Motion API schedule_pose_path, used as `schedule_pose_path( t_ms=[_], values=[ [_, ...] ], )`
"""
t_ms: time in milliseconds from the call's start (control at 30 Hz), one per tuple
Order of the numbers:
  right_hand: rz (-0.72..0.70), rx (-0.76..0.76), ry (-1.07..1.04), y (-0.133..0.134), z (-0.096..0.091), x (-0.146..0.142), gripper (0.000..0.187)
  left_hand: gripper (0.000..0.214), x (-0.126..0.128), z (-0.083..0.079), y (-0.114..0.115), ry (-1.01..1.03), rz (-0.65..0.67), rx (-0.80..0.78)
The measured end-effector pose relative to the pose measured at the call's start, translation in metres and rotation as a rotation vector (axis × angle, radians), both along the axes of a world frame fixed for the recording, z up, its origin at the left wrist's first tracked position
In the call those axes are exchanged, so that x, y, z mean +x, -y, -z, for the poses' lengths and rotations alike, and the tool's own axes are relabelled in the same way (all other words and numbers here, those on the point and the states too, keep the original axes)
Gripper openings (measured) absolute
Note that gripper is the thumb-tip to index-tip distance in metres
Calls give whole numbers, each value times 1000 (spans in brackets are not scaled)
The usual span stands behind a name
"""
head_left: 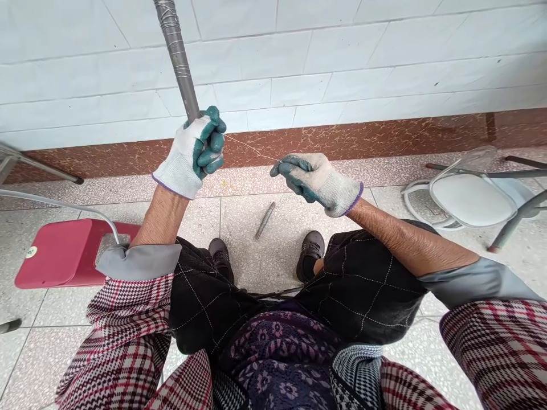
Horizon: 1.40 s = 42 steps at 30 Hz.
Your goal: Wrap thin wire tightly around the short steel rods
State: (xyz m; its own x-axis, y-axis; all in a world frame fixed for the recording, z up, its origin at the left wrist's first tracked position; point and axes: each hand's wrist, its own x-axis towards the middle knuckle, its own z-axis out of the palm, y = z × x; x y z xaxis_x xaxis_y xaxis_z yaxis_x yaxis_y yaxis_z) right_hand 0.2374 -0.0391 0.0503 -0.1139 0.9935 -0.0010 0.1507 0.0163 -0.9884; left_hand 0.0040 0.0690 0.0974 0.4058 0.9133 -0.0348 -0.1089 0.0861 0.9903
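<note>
One thin pale wire slanting down to the right
White-and-green gloved left hand wrapped tightly round a long grey wire-wound pole, which rises slightly leftward from it; matching right hand, farther from the pole, has fingertips pinched at the wire's lower visible end

Pole: I see it rising from left hand, before the tiled wall
Wire: spans left hand to right hand
Skirting: along wall foot, beyond both hands
Short rod: on floor, ahead of and between the shoes
Plastic stool: on floor, person's left, outboard of shoes
Chair: on floor, person's right, near skirting
</note>
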Motion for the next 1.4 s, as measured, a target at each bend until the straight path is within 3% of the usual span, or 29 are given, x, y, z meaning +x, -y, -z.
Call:
schedule_pose_path(
  t_ms=[233, 367, 600, 767, 900, 1133, 1333, 1400],
  values=[
    [-42, -10, -100, 2, -8, -3, 27, 5, 11, -2, 20, -161, 36, -3],
    [-117, -32, -167, 5, -14, -3, 34, 8, 16, -4, 27, -172, 51, 1],
    [-127, 5, -207, 6, -20, -2, 36, 12, 21, -2, 36, -247, 149, 119],
    [-19, 22, -163, 1, -27, 4, 22, 9, 20, -2, 35, -89, 93, 23],
    [104, 120, -100, 3, -29, 3, 5, 12, 21, -3, 35, -6, 111, -43],
    [96, 151, 82, 0, -25, -2, 5, 6, 24, -1, 40, 38, 221, -54],
    [74, 102, -54, -2, -26, 2, 17, 9, 25, -2, 42, 89, 171, -35],
    [93, 152, -18, 1, -27, -2, 17, 9, 25, -3, 43, 144, 160, -48]
  ],
)
